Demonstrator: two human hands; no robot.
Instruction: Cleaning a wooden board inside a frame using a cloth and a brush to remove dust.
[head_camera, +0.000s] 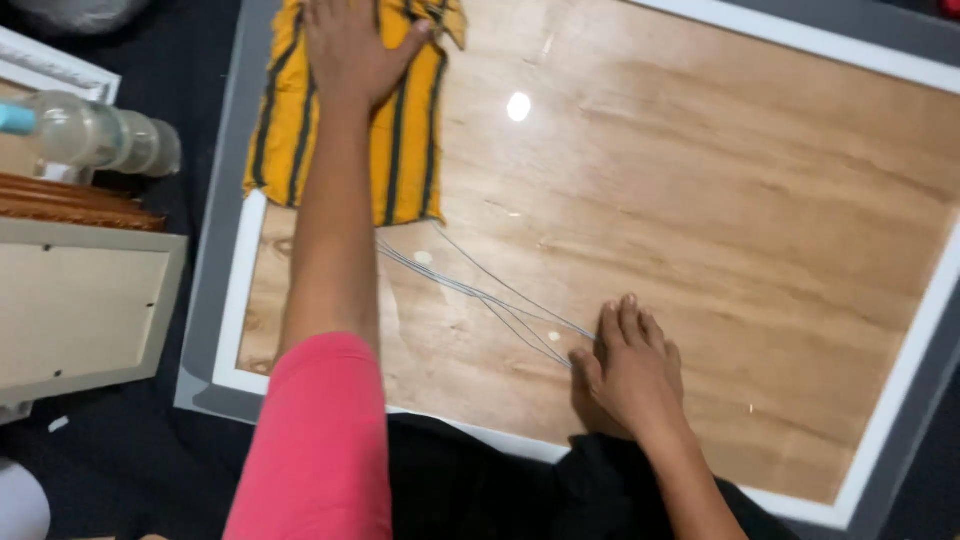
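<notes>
My left hand (350, 48) lies flat, palm down, on a yellow cloth with dark stripes (410, 150) at the far left of a large picture frame. The frame has a white and grey border (225, 300) and a glossy wood-grain panel (700, 200). My right hand (632, 368) rests flat on the panel near its front edge, fingers together. Thin grey threads (470, 290) run from the cloth's lower edge across the panel to the fingers of my right hand.
A clear plastic bottle (90, 135) lies at the left, above a brown carved frame (70, 200) and the cream back of another frame (80, 300). Dark fabric covers the floor around the big frame.
</notes>
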